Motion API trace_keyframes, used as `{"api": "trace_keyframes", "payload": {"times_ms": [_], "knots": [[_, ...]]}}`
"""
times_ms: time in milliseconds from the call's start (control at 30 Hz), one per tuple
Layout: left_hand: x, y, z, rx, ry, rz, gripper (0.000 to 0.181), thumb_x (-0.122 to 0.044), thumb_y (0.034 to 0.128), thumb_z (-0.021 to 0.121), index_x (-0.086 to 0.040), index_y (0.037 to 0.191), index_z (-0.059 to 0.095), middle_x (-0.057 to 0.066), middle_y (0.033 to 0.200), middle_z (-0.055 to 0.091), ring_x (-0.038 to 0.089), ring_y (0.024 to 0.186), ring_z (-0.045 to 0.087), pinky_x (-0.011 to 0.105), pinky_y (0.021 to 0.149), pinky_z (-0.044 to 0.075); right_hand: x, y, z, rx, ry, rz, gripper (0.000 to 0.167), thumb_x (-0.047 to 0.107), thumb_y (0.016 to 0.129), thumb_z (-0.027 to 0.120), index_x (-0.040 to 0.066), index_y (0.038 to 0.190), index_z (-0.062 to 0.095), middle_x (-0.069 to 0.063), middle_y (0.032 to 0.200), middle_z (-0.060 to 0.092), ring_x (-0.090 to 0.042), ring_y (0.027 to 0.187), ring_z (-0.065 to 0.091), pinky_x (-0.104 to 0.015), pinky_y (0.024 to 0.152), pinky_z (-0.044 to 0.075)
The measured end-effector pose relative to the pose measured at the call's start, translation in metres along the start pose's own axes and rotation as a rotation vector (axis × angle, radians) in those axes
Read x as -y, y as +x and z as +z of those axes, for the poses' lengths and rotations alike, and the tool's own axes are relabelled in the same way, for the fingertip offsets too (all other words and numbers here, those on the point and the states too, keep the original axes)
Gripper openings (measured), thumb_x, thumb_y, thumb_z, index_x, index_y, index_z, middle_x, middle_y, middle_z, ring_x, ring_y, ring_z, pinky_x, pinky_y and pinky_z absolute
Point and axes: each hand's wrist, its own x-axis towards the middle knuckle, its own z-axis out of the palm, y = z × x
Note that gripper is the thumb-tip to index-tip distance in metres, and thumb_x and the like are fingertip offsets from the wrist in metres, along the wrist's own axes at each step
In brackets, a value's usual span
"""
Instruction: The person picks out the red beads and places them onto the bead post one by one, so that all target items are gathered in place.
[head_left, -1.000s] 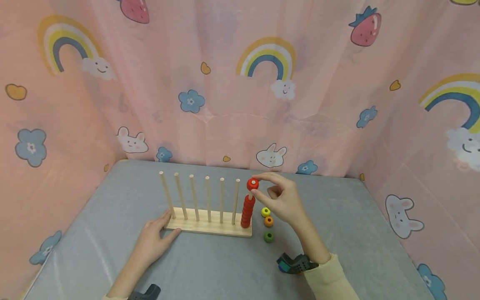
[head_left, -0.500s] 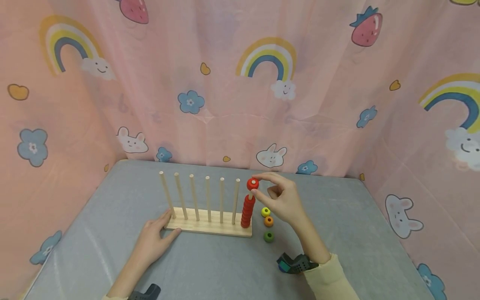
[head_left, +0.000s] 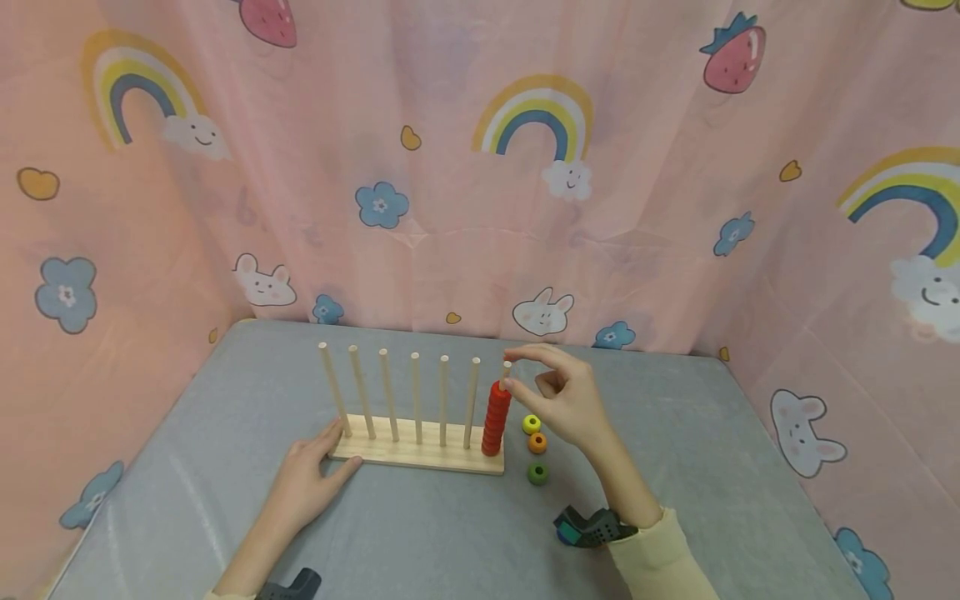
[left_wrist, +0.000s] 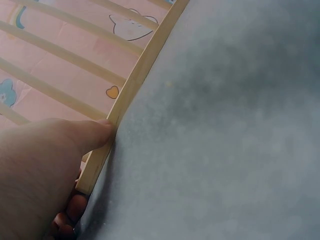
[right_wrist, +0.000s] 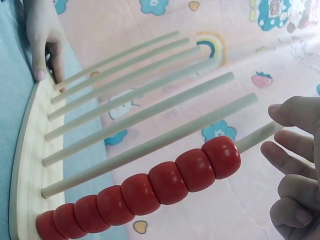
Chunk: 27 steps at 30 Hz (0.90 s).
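A wooden peg rack (head_left: 420, 454) with a row of upright pegs stands on the table. My left hand (head_left: 303, 479) grips its left end; in the left wrist view the thumb (left_wrist: 92, 135) lies on the board's edge with fingers behind. Red beads (head_left: 495, 421) are stacked on the rightmost peg, the top one (right_wrist: 221, 157) touching the stack. Around that peg's bare tip (head_left: 507, 367) is my right hand (head_left: 566, 400), thumb and index finger parted, no bead between them. The other pegs bear no beads.
Right of the rack lie a yellow bead (head_left: 531, 424), an orange bead (head_left: 537, 442) and a green bead (head_left: 537, 474) on the grey tablecloth (head_left: 420, 533). A pink patterned curtain (head_left: 450, 267) encloses the table's back and sides.
The red bead that my right hand held at the peg's top has dropped down the peg onto the stack. Both hands have stayed in place.
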Motion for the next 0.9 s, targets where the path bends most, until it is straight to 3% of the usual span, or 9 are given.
{"api": "trace_keyframes", "payload": {"times_ms": [300,533,800,900], "knots": [[-0.001,0.0,0.0,0.0,-0.006,0.003,0.071,-0.031,0.0978,0.079,0.004,0.154,0.051,0.021,0.158,0.051,0.049,0.124,0.057,0.065,0.099,0.05,-0.001,-0.004,-0.004,0.004,-0.016,-0.005,0.032,0.001,0.09,0.083,0.006,0.12,0.078,-0.009,0.114,0.077,-0.009,0.043,0.028,-0.022,0.041,0.025],[-0.002,0.0,0.001,0.0,-0.006,-0.001,0.071,-0.03,0.0978,0.079,0.004,0.153,0.051,0.021,0.158,0.05,0.049,0.125,0.057,0.065,0.099,0.05,-0.015,-0.026,-0.02,-0.009,-0.05,0.013,0.031,-0.001,0.089,0.083,0.007,0.118,0.078,-0.011,0.111,0.078,-0.004,0.043,0.026,-0.022,0.039,0.025],[0.0,0.002,0.0,0.017,0.003,-0.009,0.072,-0.034,0.0987,0.078,0.003,0.154,0.05,0.02,0.159,0.05,0.048,0.125,0.057,0.066,0.099,0.051,-0.047,-0.07,-0.048,-0.027,-0.101,0.166,0.027,0.0,0.093,0.08,0.012,0.118,0.078,-0.003,0.106,0.076,0.004,0.044,0.024,-0.024,0.037,0.027],[0.001,0.002,-0.002,0.027,0.007,-0.007,0.073,-0.036,0.0993,0.077,0.003,0.155,0.049,0.02,0.16,0.049,0.049,0.126,0.056,0.066,0.099,0.05,-0.06,-0.085,-0.06,-0.037,-0.142,0.26,0.024,0.005,0.097,0.078,0.012,0.12,0.077,0.003,0.082,0.067,0.005,0.044,0.024,-0.025,0.037,0.028]]}}
